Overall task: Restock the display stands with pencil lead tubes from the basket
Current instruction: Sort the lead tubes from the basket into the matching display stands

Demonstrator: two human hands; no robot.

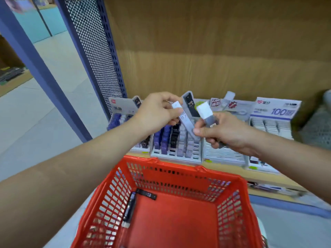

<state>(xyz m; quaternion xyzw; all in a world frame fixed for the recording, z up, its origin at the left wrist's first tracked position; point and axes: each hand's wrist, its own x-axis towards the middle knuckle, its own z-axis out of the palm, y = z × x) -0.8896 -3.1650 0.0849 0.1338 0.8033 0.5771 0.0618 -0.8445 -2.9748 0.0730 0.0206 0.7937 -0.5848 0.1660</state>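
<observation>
Head cam on my feed, going left to right: blue perforated panel (93, 51) on the far left, then the red basket (107, 185) down low with two dark tubes (129, 206) lying on its floor near the back left corner.

**shelfwatch:** ok, what are the hands up to?

**me:** left hand (157, 113) is pinching a pale tube (186, 120) marked HB 0.7 by its white top end, thumb on one side, fingers on the other. The tube slants down and to the right from that hand, up in front of the middle display stand (176, 151), the one with purple, black and grey rows. Right hand (220, 131) is just beside it, curled round a white-capped tube (206, 111) that sticks up out of the fist, and its thumb sits right at the pale tube's lower end. It might be holding more underneath, I can't tell. Furthest right is the stand with the "100" card (272, 126).
</observation>
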